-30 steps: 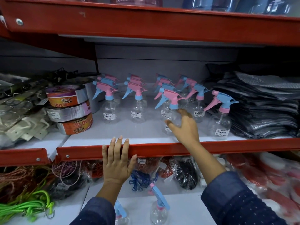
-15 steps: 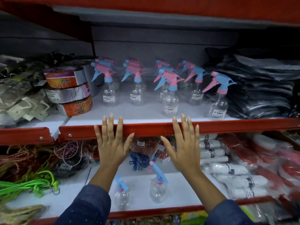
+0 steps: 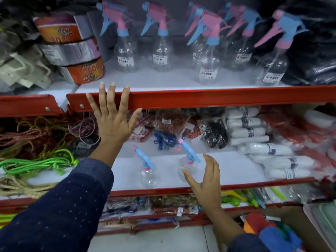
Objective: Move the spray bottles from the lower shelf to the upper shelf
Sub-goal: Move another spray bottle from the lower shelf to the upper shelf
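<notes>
Right hand (image 3: pixel 205 179) spread, seemingly touching spray bottle (image 3: pixel 187 167).

Most print here is too blurred to read. White price stickers (image 3: pixel 125 61) with barcodes sit on the clear bodies of the spray bottles (image 3: pixel 207 70) on the upper shelf; one near the front seems to end in "38.00", though the digits are smeared. The orange tape roll (image 3: pixel 84 70) at the bottom of the stack carries large figures, possibly "00", seen upside down. The roll above it has a small illegible label.
</notes>
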`<state>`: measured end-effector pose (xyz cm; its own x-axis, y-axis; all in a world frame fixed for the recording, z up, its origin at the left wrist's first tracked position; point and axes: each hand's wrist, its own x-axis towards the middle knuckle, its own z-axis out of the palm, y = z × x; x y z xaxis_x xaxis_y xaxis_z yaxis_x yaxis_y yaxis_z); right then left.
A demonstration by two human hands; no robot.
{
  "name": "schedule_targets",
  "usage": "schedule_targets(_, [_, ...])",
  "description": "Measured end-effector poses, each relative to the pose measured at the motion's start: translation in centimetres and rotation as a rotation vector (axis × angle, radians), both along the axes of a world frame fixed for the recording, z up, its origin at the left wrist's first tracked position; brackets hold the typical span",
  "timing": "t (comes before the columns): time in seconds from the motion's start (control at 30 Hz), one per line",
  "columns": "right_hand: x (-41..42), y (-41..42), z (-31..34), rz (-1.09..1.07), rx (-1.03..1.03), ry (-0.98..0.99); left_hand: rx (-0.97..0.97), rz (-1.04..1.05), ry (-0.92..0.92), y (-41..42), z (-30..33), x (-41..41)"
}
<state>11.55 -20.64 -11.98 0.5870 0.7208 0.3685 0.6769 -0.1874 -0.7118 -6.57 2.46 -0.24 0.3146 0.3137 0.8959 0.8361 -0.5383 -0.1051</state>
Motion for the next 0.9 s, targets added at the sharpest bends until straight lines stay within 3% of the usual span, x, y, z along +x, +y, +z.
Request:
schedule_targets(0.2, [-0.7,1.8,-3.1,-0.037,-0.024,0.186,0.027,0.012,-0.03,1.1,-0.4,0.4])
schedule_targets(0.47, [-0.3,3.8,-4.2,-0.08,-0.096,0.237,0.1,0.014,-0.038,1.5,-0.8,0.6])
schedule_targets(0.9, [-1.2,0.5,4.9,0.061,0.174,0.234,0.035,0.023,-0.048,1.0,-0.5,0.7])
